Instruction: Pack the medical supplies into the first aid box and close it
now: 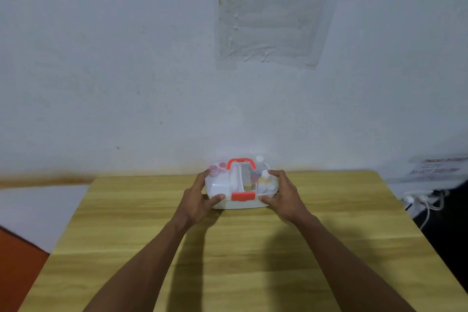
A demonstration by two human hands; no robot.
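Observation:
The first aid box [217, 186] is white and translucent, with a red handle [241, 162] on its lid and a red latch [243, 196] at the front. It stands at the far middle of the wooden table [240, 248], lid down. Through the lid I see small bottles [264, 180] on the right and pink caps [217, 167] on the left. My left hand [200, 197] grips the box's left end, thumb on the front edge. My right hand [283, 195] grips the right end the same way.
A pale wall rises just behind the table's far edge. A white power strip with cables [420, 200] and a printed sign [435, 168] lie off the table's right side. An orange surface [17, 261] and a white sheet [38, 208] sit to the left.

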